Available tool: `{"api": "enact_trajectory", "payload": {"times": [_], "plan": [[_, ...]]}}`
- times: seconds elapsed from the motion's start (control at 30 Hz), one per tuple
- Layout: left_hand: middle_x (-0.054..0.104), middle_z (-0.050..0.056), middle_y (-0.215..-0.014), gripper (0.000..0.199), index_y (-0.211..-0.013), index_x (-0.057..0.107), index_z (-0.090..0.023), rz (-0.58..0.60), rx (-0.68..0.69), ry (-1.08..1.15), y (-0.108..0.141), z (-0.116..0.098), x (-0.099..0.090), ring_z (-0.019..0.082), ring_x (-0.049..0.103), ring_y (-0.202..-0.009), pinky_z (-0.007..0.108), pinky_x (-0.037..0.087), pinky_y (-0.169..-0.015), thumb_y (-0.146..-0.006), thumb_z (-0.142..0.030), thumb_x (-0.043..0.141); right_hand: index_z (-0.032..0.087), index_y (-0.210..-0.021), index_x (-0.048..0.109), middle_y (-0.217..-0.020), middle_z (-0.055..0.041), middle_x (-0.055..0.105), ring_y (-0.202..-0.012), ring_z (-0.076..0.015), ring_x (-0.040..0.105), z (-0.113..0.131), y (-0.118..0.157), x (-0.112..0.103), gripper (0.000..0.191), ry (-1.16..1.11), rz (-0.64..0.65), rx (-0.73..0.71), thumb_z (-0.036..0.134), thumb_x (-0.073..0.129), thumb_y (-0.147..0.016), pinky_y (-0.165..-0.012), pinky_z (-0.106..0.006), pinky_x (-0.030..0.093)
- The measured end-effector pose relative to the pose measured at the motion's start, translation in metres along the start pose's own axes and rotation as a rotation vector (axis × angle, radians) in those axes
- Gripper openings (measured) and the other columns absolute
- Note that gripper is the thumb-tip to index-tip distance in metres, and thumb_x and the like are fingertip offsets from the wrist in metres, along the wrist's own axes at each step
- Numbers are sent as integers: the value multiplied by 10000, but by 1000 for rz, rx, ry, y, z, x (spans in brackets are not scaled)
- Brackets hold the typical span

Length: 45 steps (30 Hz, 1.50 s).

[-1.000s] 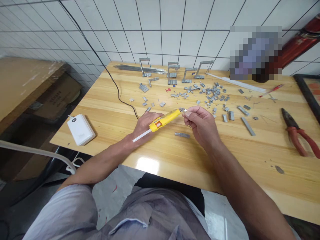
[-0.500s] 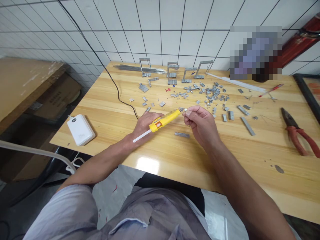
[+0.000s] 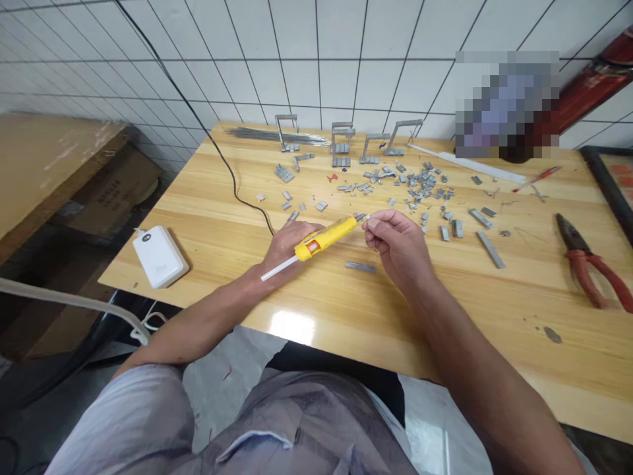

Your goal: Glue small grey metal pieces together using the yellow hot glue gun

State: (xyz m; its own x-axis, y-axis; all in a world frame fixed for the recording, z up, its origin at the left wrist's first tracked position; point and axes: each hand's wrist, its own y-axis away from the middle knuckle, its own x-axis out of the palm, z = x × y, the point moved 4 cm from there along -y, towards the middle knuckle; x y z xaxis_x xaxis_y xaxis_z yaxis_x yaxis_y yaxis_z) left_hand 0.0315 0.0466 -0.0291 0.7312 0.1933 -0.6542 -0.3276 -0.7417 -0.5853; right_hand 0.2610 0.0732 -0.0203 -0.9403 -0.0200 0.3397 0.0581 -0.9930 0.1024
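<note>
My left hand [image 3: 291, 243] is closed around a yellow hot glue gun [image 3: 327, 237], its fingers mostly hidden beneath the body. A white glue stick [image 3: 279, 268] sticks out of the gun's rear end, over my left wrist. The nozzle points to the right, at the fingertips of my right hand [image 3: 395, 236]. Thumb and finger there pinch a small grey metal piece [image 3: 366, 217], mostly covered, right at the nozzle; whether they touch I cannot tell. A flat grey strip [image 3: 360, 266] lies on the wooden table [image 3: 316, 300] below my hands.
Several small grey frames [image 3: 341, 142] stand along the tiled wall, near thin metal rods [image 3: 267, 136]. Loose grey pieces [image 3: 425, 185] lie scattered before them. Red-handled pliers [image 3: 586, 264] and a red pen [image 3: 539, 178] are at right. A white power bank [image 3: 161, 257] and black cable [image 3: 232, 178] are at left.
The glue gun has shifted very slightly, its rear end a touch to the left. My right hand keeps its pinch in nearly the same place.
</note>
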Motion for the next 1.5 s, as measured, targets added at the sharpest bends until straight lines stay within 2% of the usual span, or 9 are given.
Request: {"api": "enact_trajectory", "payload": {"times": [0.1,0.37,0.5,0.63,0.83,1.03,1.27,1.37,1.5], "plan": [[833,104,-1028,296,-1136,784,-189,-26,-19,11,2,3,0,225,767,-911,357,580,-885,-1093,-418,599,221,-767,742,-763,5,737,-641,-97,573,0,0,0,229,-9,-8,7,295,911,-631,-588,-241,463],[824,66,-1063,300,-1145,760,-232,-105,-178,-20,1,15,-3,208,742,-925,345,571,-885,-1050,-498,657,223,-774,720,-728,23,737,-617,-90,574,2,0,1,279,-32,-21,11,300,925,-601,-575,-230,452],[800,35,-1036,244,-1136,737,-226,-153,-263,-90,-14,16,-25,190,723,-904,313,546,-845,-1040,-441,673,222,-805,726,-726,21,741,-619,-94,582,2,0,1,329,-24,-35,24,315,944,-577,-580,-232,457],[782,21,-1029,239,-1201,690,-233,-164,-375,-235,-26,33,-62,188,697,-852,296,526,-785,-1008,-373,668,214,-805,741,-754,4,743,-641,-98,582,3,2,2,320,22,-29,13,336,940,-586,-587,-237,459],[762,161,-1234,404,-1349,608,-198,25,-619,-579,-19,86,-102,352,709,-1124,473,515,-1002,-956,-293,629,214,-787,755,-722,-6,737,-619,-110,567,9,4,8,266,130,-16,-21,339,889,-594,-578,-264,446],[677,288,-1404,521,-1448,577,-102,263,-833,-666,-1,118,-90,474,611,-1337,601,424,-1111,-958,-271,526,210,-769,755,-638,16,678,-586,-114,541,15,11,5,245,343,-17,-14,380,850,-620,-588,-286,454],[620,301,-1447,565,-1440,615,-82,285,-816,-781,4,87,-99,494,533,-1377,647,400,-1137,-972,-398,585,214,-777,745,-639,15,679,-593,-123,554,3,46,-13,268,443,-18,52,409,887,-658,-597,-292,472],[682,205,-1353,458,-1394,663,-154,213,-638,-675,5,51,-96,410,588,-1304,586,442,-1126,-1009,-396,602,225,-790,711,-665,23,690,-608,-121,577,-7,59,-15,294,399,-15,54,412,909,-679,-605,-280,481],[762,91,-1130,233,-1191,720,-209,209,-323,-323,16,-7,-60,284,682,-1108,458,508,-1045,-1032,-348,620,245,-824,666,-699,37,702,-622,-123,604,-18,71,-12,347,362,-22,49,402,943,-687,-618,-277,513]]}}
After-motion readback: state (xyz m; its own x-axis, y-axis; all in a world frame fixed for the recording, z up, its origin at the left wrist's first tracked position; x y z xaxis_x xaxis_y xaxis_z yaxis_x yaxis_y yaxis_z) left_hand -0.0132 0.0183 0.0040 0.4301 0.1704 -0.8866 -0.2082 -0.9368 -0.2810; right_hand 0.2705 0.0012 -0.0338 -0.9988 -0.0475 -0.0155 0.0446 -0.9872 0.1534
